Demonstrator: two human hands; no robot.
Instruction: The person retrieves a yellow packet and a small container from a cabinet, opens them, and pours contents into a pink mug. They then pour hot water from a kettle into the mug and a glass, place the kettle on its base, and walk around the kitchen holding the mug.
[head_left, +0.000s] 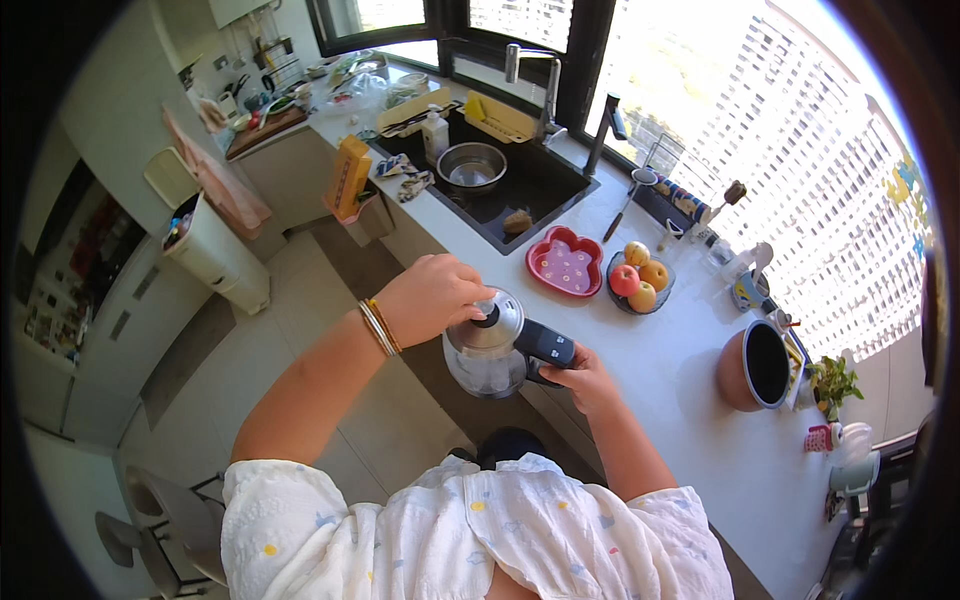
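A glass electric kettle (486, 367) with a metal lid (496, 324) and a black handle is held in front of my body, off the counter's edge. My right hand (589, 379) grips the handle (546, 343), which carries small marked buttons on top. From above, my left hand (439, 296) has its fingers on the black lid knob (489, 315). The lid sits on the kettle's mouth. Through the glass, whether there is water inside cannot be made out. Bracelets circle my left wrist.
Beyond the kettle, the white counter (645, 442) carries a red flower-shaped tray (566, 262), a glass fruit bowl (660, 304) and a tipped inner pot (754, 367). A dark sink (540, 199) holds a metal basin (472, 166). A trash bin (225, 262) stands left.
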